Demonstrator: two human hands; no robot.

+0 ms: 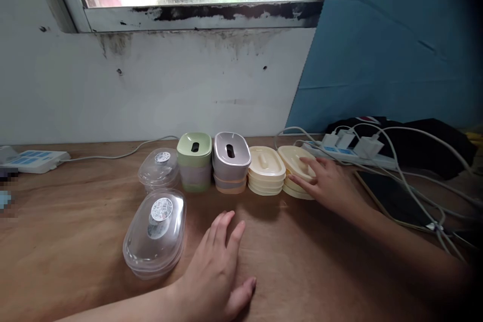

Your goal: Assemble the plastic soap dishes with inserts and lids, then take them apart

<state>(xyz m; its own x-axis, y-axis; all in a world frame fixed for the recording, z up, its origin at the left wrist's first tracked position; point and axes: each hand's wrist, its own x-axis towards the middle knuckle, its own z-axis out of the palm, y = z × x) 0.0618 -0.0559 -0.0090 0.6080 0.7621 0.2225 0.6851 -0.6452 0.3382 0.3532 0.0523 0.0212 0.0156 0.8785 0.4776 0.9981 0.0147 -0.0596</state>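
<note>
My left hand (217, 264) is over the wooden table near the front, fingers stretched out and nothing in it. To its left lies a clear plastic container with a lid (145, 246) and a round label. Behind that sits a second clear container (158, 173). My right hand (326, 181) reaches in from the right, its spread fingers touching the right-hand stack of pale yellow lids (289, 158). A similar yellow stack (266, 171) stands just left of it. Farther left are a grey-purple stack (231, 156) and a green stack (194, 156) of plastic pieces, each slotted on top.
A power strip with white chargers (350, 148) and loose white cables is at the back right, near a dark phone or tablet (396, 198) and black cloth (426, 138). Another power strip (35, 160) lies far left. A wall (188, 85) bounds the table behind.
</note>
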